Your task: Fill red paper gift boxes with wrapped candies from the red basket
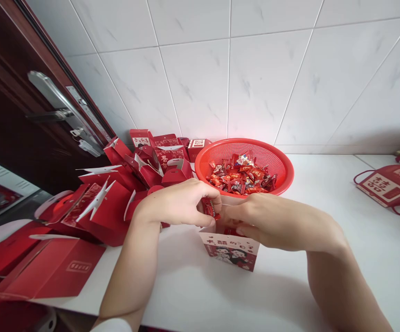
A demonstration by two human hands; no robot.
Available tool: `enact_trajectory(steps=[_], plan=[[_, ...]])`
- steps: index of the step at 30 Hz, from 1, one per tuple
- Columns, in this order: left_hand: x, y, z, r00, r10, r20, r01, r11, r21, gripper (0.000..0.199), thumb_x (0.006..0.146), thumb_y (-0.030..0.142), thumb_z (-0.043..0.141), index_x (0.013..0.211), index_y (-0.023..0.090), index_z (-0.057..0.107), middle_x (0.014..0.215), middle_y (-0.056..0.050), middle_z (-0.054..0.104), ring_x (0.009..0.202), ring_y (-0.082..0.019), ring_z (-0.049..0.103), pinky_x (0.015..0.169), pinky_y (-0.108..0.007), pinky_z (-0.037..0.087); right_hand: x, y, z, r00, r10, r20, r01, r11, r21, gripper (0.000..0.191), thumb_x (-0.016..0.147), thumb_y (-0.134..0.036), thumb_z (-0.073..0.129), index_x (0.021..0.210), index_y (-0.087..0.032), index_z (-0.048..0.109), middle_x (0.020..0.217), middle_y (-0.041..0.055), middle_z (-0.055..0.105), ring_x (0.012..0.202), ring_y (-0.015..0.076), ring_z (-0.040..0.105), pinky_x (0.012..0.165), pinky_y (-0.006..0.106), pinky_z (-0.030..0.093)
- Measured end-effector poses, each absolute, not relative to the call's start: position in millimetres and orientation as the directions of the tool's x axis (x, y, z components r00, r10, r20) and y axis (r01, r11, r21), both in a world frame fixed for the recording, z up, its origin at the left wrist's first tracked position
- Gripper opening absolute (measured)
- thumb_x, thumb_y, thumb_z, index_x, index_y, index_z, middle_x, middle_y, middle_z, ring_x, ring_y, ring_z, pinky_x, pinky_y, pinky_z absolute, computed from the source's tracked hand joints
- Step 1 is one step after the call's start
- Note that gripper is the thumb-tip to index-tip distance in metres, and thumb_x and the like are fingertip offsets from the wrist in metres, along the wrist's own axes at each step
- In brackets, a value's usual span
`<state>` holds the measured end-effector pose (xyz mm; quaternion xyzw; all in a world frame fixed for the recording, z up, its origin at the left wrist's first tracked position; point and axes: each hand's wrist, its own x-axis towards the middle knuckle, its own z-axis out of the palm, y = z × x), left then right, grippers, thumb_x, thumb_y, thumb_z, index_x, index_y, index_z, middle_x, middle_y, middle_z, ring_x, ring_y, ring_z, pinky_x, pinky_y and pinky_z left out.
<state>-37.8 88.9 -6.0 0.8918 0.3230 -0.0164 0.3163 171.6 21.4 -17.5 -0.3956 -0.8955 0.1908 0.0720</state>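
Tiled wall: pale, grey-veined tiles [193, 83] rise behind everything.
White tabletop: the smooth surface [276, 286] runs along the wall's foot.
Dark door: stands at left [2, 60], with a metal handle [52, 113] and keys [87, 145] in its lock.
Red boxes: crowded together [106, 214] across the tabletop's left side, some with raised white-lined flaps; the nearest are cut off by the frame.
Red basket: perforated and round [288, 173], near the wall, holding a heap of sweets [243, 175]; the hands and printed box cover part of its near rim.
Corded box: red [393, 184], lying at far right, cut off by the edge.
Printed box: upright and open-topped [232, 253], just in front of the basket, between the hands.
Right hand: fingers bent into the box's opening [272, 219]; whether they grip anything cannot be told.
Left hand: curled at the box's rim [193, 203], gripping a red-wrapped sweet [209, 207].
Box interior: mostly hidden by fingers; something red shows, hard to make out.
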Motion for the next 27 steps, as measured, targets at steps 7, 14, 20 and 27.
enact_trajectory(steps=[7,14,20,27], plan=[[-37.2,79.7,-5.5,0.829,0.559,0.025,0.438,-0.676,0.593,0.016,0.083,0.022,0.070,0.098,0.020,0.073,0.102,-0.002,0.076,0.094,-0.020,0.069,0.085,-0.029,0.051,189.9,17.9,-4.1,-0.537,0.811,0.234,0.616,0.566,-0.548,0.007,0.094,-0.021,0.060,0.100,-0.021,0.064,0.090,0.0027,0.074,0.075,0.0159,0.069,0.063,0.026,0.049],[-28.2,67.5,-7.6,0.740,0.652,0.165,0.397,-0.622,0.675,0.042,0.083,0.025,0.072,0.124,0.024,0.059,0.116,-0.003,0.071,0.104,-0.021,0.067,0.088,-0.033,0.056,183.2,18.8,-6.1,-0.365,0.875,0.317,0.468,0.467,-0.751,0.026,0.087,-0.028,0.073,0.101,-0.022,0.051,0.098,0.0047,0.075,0.085,0.0195,0.073,0.068,0.029,0.057],[-25.3,63.3,-8.7,0.717,0.668,0.198,0.352,-0.593,0.724,0.044,0.084,0.026,0.072,0.124,0.024,0.054,0.107,-0.003,0.071,0.096,-0.019,0.068,0.082,-0.030,0.056,178.2,17.8,-5.7,-0.312,0.867,0.387,0.445,0.494,-0.747,0.018,0.090,-0.018,0.066,0.100,-0.023,0.052,0.084,0.0003,0.075,0.078,0.0171,0.072,0.065,0.026,0.055],[-36.2,72.3,-4.4,0.811,0.585,0.005,0.491,-0.686,0.538,0.015,0.093,0.032,0.062,0.093,0.020,0.071,0.092,-0.002,0.072,0.084,-0.017,0.066,0.074,-0.027,0.048,186.8,17.6,-1.9,-0.391,0.846,0.362,0.575,0.532,-0.621,0.014,0.090,-0.015,0.058,0.092,-0.020,0.070,0.085,0.0025,0.075,0.068,0.0132,0.065,0.061,0.025,0.050]])
